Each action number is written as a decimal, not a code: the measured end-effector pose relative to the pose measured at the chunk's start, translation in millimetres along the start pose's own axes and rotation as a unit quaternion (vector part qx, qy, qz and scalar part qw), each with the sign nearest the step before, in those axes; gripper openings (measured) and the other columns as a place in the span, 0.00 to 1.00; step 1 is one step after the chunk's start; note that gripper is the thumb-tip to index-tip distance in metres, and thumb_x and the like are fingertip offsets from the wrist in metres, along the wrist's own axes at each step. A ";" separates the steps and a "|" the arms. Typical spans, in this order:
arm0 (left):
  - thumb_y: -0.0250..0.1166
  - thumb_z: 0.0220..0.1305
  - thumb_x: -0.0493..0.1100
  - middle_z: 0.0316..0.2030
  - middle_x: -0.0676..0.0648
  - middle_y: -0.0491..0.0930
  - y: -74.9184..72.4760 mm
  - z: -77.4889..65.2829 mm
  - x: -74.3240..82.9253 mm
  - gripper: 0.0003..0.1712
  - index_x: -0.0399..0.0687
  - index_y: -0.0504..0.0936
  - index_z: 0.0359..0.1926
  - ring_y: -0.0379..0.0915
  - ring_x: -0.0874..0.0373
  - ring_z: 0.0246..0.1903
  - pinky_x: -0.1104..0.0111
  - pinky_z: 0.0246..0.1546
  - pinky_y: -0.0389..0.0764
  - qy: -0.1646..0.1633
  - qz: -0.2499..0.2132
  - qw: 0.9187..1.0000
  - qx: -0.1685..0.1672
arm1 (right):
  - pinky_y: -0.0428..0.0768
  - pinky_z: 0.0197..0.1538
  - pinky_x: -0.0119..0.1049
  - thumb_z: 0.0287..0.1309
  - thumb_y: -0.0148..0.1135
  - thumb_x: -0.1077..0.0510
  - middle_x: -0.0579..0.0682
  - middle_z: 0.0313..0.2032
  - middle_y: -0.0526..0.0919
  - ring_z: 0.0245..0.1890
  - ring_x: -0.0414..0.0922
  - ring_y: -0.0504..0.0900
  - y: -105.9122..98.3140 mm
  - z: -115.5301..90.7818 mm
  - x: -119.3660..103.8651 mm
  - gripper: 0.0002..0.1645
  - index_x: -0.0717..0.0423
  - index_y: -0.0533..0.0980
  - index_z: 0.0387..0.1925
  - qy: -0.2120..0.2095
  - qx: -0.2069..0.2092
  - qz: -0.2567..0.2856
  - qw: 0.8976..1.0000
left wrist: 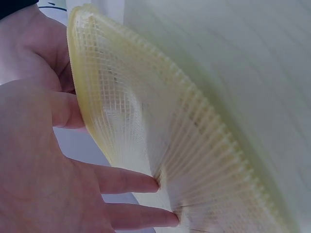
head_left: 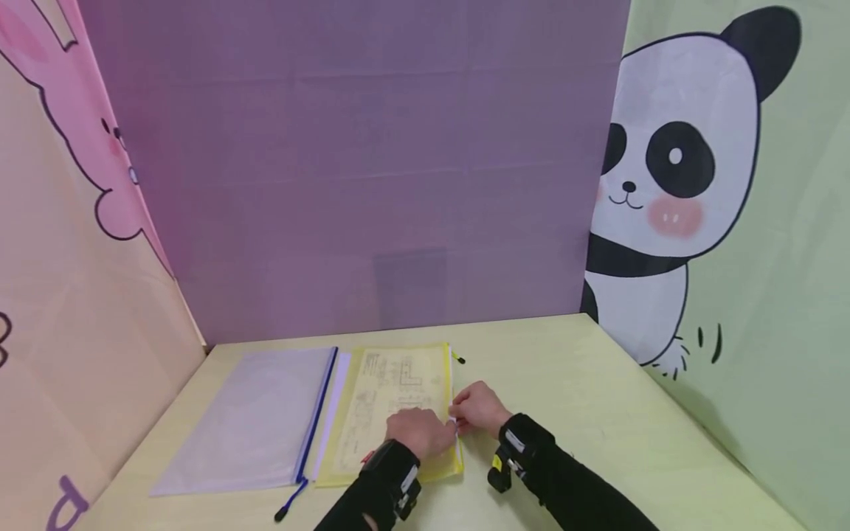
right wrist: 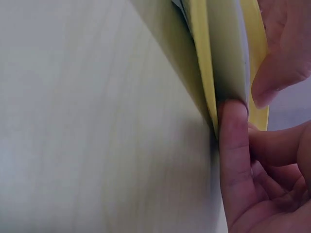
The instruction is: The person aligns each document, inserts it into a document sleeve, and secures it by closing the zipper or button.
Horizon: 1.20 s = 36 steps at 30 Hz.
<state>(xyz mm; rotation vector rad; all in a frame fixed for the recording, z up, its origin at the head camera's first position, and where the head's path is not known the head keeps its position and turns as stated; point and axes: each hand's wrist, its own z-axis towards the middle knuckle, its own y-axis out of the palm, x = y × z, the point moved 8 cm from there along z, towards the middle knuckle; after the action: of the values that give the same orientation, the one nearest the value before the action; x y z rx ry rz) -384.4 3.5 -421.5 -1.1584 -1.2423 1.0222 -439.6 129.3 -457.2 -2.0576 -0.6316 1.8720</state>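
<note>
A yellow mesh zip pouch (head_left: 345,442) lies on the table with a sheet of printed drawings (head_left: 378,383) showing through it. At its right edge the two lips stand apart, with a white sheet (right wrist: 231,58) between them. My left hand (head_left: 420,431) grips the pouch near this edge. Two of its fingertips (left wrist: 150,183) press into the mesh, which bows and creases, while another finger goes behind the edge. My right hand (head_left: 479,408) pinches the white sheet's edge at the opening, one finger (right wrist: 235,150) lying between the sheet and a yellow lip.
A clear zip pouch (head_left: 259,420) with a blue zip lies to the left, its blue pull tab (head_left: 288,501) towards the front. A white strip (head_left: 335,405) shows beside the yellow pouch. Behind the table (head_left: 564,383) stands a purple panel (head_left: 345,184), with printed side walls.
</note>
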 end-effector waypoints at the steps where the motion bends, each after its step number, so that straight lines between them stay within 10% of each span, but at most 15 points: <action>1: 0.51 0.69 0.68 0.31 0.41 0.83 -0.3 0.0 -0.2 0.35 0.41 0.86 0.31 0.79 0.46 0.35 0.52 0.43 0.79 -0.001 0.000 1.000 -0.003 | 0.85 0.29 0.35 0.61 0.66 0.68 0.53 0.27 0.84 0.23 0.42 0.83 0.2 0.7 -0.6 0.08 0.69 0.83 0.41 -0.001 0.001 -0.003 1.000; 27: 0.52 0.68 0.68 0.23 0.41 0.74 9.1 3.3 2.0 0.35 0.40 0.81 0.31 0.70 0.48 0.25 0.59 0.34 0.67 0.009 -0.062 0.996 -0.058 | 0.70 0.28 0.31 0.55 0.63 0.68 0.48 0.22 0.79 0.25 0.43 0.75 10.4 10.9 -12.4 0.09 0.59 0.86 0.25 -0.045 0.021 -0.102 0.994; 36: 0.55 0.66 0.69 0.21 0.43 0.73 9.3 0.2 3.2 0.34 0.43 0.79 0.25 0.69 0.50 0.22 0.62 0.27 0.67 0.010 -0.043 0.999 -0.031 | 0.70 0.28 0.31 0.55 0.60 0.69 0.47 0.21 0.77 0.25 0.43 0.75 11.9 6.5 -10.7 0.10 0.60 0.84 0.24 -0.042 0.007 -0.095 0.995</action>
<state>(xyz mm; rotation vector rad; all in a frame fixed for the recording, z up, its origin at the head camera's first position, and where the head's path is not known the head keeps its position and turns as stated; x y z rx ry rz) -384.0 8.1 -430.2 -1.1501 -1.3053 0.9105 -445.3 113.2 -454.5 -1.8467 -0.8027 1.8538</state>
